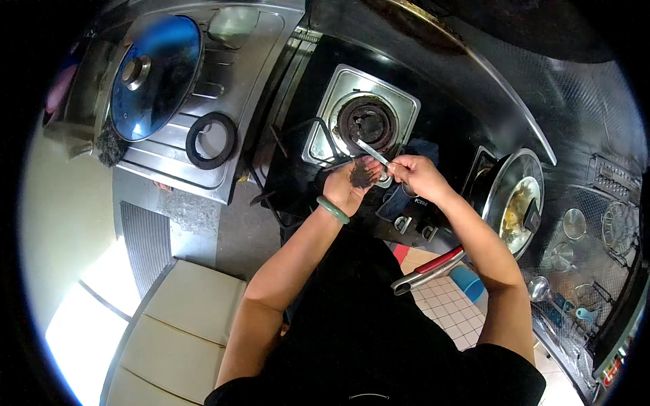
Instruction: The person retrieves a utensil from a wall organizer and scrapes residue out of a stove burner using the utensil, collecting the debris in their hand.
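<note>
My left hand (349, 185) is palm up with its fingers stretched out, just in front of the gas burner (366, 124). Dark, crumbly grime (363, 175) lies across its palm and fingers. Pinched in my right hand (418, 177) is a thin flat metal tool (372, 151), its tip reaching over the burner's near edge. What kind of tool it is I cannot make out. The burner looks dark and crusted, set in a square steel drip tray (411, 101). To the left, a black pan support (279, 141) leans tilted off the burner.
At left, a glass lid (157, 78) and a black ring (211, 163) lie on the steel sink's drainboard (177, 158). On the right stands a lidded pan (521, 203) with food inside; a red-handled pan handle (433, 266) juts toward my body. Utensils, including a ladle (538, 289), lie far right.
</note>
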The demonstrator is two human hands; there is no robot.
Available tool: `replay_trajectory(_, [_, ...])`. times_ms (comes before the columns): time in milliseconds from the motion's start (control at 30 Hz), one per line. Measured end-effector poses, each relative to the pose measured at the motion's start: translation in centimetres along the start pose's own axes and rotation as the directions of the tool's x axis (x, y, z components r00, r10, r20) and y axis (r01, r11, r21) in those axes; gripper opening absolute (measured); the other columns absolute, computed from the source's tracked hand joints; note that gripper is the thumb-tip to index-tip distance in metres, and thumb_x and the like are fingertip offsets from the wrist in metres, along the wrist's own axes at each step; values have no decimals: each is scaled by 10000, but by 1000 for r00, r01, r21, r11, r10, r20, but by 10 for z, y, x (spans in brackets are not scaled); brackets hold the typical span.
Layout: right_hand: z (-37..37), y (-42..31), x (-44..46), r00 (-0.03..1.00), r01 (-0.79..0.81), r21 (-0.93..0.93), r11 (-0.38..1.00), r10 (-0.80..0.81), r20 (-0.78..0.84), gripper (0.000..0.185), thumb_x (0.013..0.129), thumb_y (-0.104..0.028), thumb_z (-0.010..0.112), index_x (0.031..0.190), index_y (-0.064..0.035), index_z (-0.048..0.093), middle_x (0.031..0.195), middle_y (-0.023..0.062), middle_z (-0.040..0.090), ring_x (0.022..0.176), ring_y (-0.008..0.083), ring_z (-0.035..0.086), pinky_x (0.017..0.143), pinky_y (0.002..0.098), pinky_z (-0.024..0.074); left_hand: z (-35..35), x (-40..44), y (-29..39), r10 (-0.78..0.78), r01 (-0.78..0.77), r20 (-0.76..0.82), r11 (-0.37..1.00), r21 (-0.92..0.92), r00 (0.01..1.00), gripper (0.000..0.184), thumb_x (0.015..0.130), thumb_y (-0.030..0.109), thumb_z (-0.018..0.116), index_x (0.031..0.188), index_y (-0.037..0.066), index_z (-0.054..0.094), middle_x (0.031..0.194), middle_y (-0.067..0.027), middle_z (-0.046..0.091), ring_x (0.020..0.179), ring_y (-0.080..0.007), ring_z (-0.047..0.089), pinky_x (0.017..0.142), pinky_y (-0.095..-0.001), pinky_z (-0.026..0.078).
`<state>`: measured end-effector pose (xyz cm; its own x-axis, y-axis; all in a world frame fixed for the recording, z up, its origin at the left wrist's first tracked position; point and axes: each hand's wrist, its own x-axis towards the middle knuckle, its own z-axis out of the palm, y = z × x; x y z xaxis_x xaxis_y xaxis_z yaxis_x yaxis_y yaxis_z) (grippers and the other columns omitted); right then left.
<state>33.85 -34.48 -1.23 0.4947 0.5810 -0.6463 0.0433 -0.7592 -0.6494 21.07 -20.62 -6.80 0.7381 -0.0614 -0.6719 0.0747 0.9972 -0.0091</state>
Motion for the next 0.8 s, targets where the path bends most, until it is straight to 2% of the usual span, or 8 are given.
replay_trajectory(67, [-3, -8, -13, 999, 19, -74, 997, -22, -31, 186, 897, -188, 577, 838, -23, 640, 646, 6, 546, 584, 77, 465, 545, 243, 389, 0, 1, 1, -6, 6, -3, 1000, -18, 1000, 308, 956, 122, 324, 1094, -92, 496, 1065, -207, 588, 1009, -305, 579, 924, -395, 471])
replay_trajectory(133, [-7, -25, -32, 996, 30, -213, 977, -48, -79, 159, 874, -166, 596, 829, -18, 636, 653, 39, 564, 587, 121, 506, 572, 270, 420, -3, 2, 0, 19, -20, 38, 1000, 9, 999, 284, 955, 128, 330, 1052, -54, 525, 1019, -172, 611, 957, -276, 606, 872, -369, 492])
replay_trajectory(167, [-6, -14, -33, 874, 364, -519, 773, -476, -97, 141, 827, -149, 632, 816, -8, 629, 692, 94, 593, 626, 233, 567, 608, 328, 457, -5, 2, -1, 32, -34, 58, 999, 22, 998, 276, 954, 131, 333, 1030, -35, 540, 997, -155, 622, 931, -261, 619, 847, -357, 502])
replay_trajectory(267, [-11, -39, -48, 776, 380, -719, 582, -624, -95, 153, 799, -147, 657, 809, 1, 623, 734, 129, 607, 683, 316, 581, 640, 379, 472, 1, -1, 1, 11, -11, 4, 999, -42, 1000, 275, 951, 132, 336, 1026, -37, 540, 998, -168, 618, 933, -277, 618, 849, -359, 501])
replay_trajectory(300, [-11, -40, -48, 763, 396, -680, 617, -633, -130, 152, 806, -146, 657, 811, 3, 627, 724, 132, 604, 681, 304, 587, 621, 365, 467, -1, 0, 0, 9, -9, 9, 999, -35, 1000, 279, 951, 134, 335, 1029, -39, 539, 1003, -170, 618, 941, -279, 616, 852, -360, 500])
replay_trajectory(400, [-7, -37, -43, 874, 301, -467, 831, -436, -213, 149, 816, -145, 651, 823, 4, 638, 721, 129, 611, 661, 306, 584, 597, 348, 461, -3, 0, 0, 1, -1, 8, 1000, -16, 1000, 293, 952, 144, 331, 1042, -45, 536, 1012, -174, 616, 958, -281, 610, 862, -363, 496])
replay_trajectory(567, [-4, -29, -23, 988, -8, -186, 982, -21, -155, 225, 884, -220, 581, 833, -15, 661, 596, 39, 579, 513, 85, 494, 505, 265, 408, -1, 0, 1, -8, 8, 7, 1000, -8, 1000, 317, 959, 160, 316, 1078, -46, 527, 1011, -156, 617, 952, -263, 604, 868, -365, 487])
replay_trajectory(800, [8, -36, -8, 995, -96, -109, 989, 94, -23, 247, 888, -225, 576, 824, -3, 664, 616, 34, 596, 541, 82, 509, 524, 253, 413, -7, 1, 0, 4, -3, 41, 1000, -22, 999, 294, 955, 146, 321, 1043, -35, 536, 976, -139, 616, 900, -249, 602, 832, -371, 485])
